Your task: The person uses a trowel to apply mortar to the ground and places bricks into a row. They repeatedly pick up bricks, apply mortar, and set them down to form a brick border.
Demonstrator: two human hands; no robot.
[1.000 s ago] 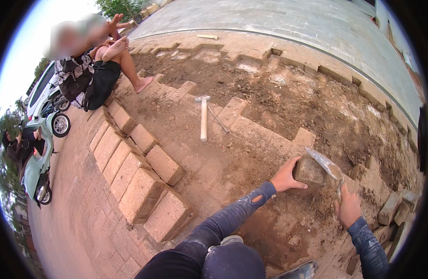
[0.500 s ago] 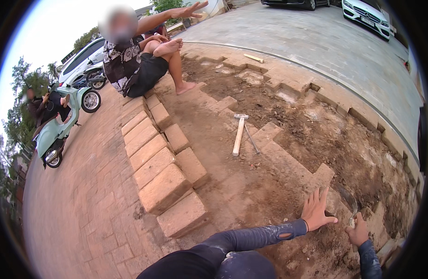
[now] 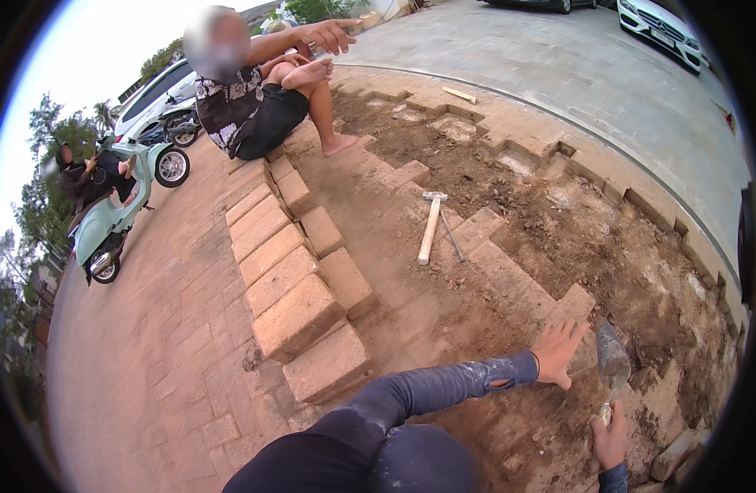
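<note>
My left hand (image 3: pixel 557 352) is spread with fingers apart on or just over the edge of the laid pavers (image 3: pixel 517 275), with nothing gripped. My right hand (image 3: pixel 610 440) at lower right is closed on the handle of a trowel (image 3: pixel 613 353), whose pointed metal blade lies over the dug soil (image 3: pixel 645 316) beside my left hand. Farther up, a hammer (image 3: pixel 430 234) with a pale wooden handle lies on the ground next to a thin metal bar (image 3: pixel 454 238).
Loose blocks (image 3: pixel 276 279) form two rows at left. A barefoot person (image 3: pixel 238 115) sits at their far end, arm outstretched. Another person sits on a mint scooter (image 3: pixel 106 230). Grey paving (image 3: pixel 608 115) with cars lies beyond the trench's stepped edge (image 3: pixel 624 197). More blocks (image 3: pixel 674 456) lie at lower right.
My left hand has let go of the block it gripped and is now spread open. The trowel has moved lower. The view has shifted, and the seated person's arm now reaches out.
</note>
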